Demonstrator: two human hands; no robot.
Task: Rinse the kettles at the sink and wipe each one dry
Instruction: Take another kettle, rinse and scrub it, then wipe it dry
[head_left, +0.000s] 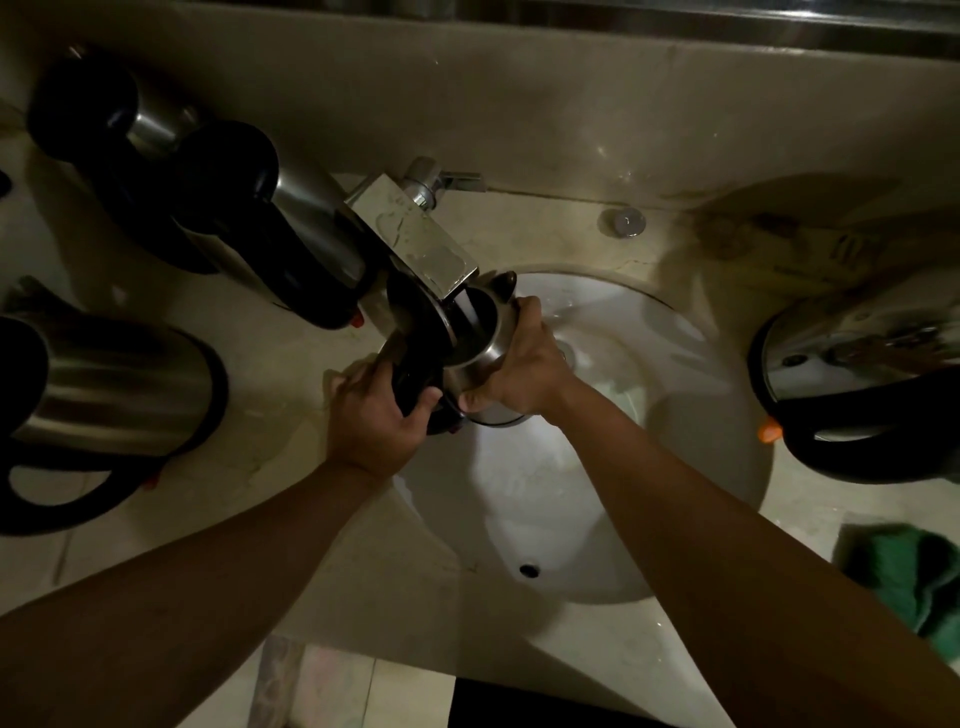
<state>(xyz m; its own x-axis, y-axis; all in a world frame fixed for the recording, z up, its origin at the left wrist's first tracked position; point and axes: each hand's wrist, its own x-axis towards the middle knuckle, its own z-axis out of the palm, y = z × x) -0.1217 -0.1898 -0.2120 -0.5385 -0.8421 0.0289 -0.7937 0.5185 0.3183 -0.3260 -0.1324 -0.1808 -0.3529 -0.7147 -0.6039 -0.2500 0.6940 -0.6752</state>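
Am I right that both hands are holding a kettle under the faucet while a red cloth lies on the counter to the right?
Not quite: the cloth is green, as the head view shows. The rest holds: both hands, left and right, hold the kettle under the faucet.

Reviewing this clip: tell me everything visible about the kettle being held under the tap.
The held kettle looks like brushed stainless steel with a black handle and a black lid swung open to its left. It is tipped over the white sink, mouth up toward the square chrome tap, whose spout sits right above the opening. Its pointed pouring lip faces away from the person. The left hand grips the black handle; the right hand wraps the steel body. Whether water is flowing is unclear.
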